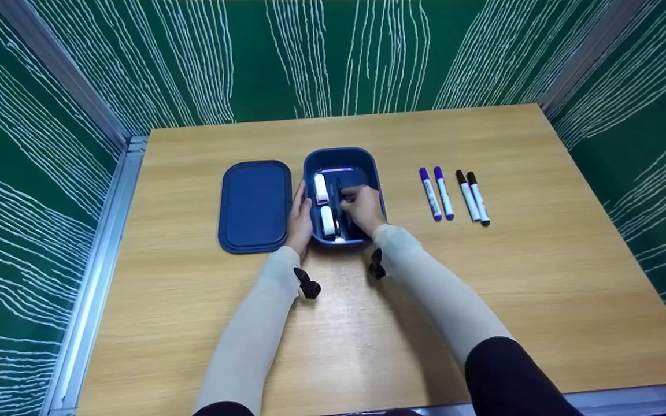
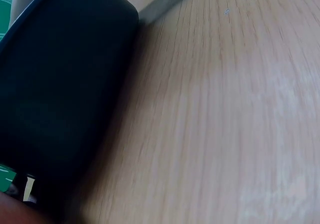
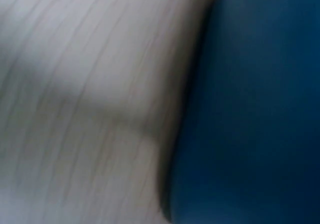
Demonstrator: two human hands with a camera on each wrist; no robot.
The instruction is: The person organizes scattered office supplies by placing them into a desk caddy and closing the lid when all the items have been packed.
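Fingers of right hand [image 1: 363,206] curled inside dark blue oval plastic box [image 1: 367,163], pinching slim dark marker [image 1: 339,203]; hold partly hidden. Left hand [image 1: 299,215] laid flat against box's left wall. Marker judged light, stiff, smooth; best gripped mid-barrel.

Open dark-blue box [image 1: 341,159] at table centre, w/ two white markers [image 1: 324,205] lying lengthwise inside, left side.

Both forearms wear snug, pale cream sleeves that run from the wrists up toward the elbows. Above them, near the bottom edge, dark black upper sleeves begin. A small black strap or clip sits at each wrist. The hands are bare.
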